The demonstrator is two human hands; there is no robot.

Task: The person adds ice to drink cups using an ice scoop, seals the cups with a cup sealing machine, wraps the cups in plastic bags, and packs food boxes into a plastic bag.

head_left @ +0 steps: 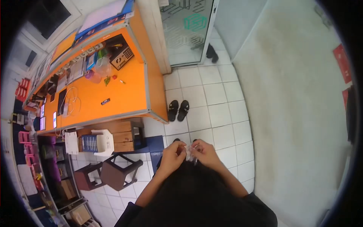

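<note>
My left hand [174, 157] and my right hand [204, 153] are close together in front of my dark clothing. Between them is a small, crumpled piece of clear plastic [190, 153], pinched by the fingers of both hands. It looks like a thin wrapper or bag; whether anything is inside is too small to tell. Below the hands, the tips of dark footwear show on the tiles.
An orange desk [128, 89] with a phone, cables and small items stands at the left. Two brown stools [115, 174] lie near a wooden box [123, 136]. Black sandals [178, 111] rest on the tiles before a glass door [189, 49]. A pale wall [287, 106] runs along the right.
</note>
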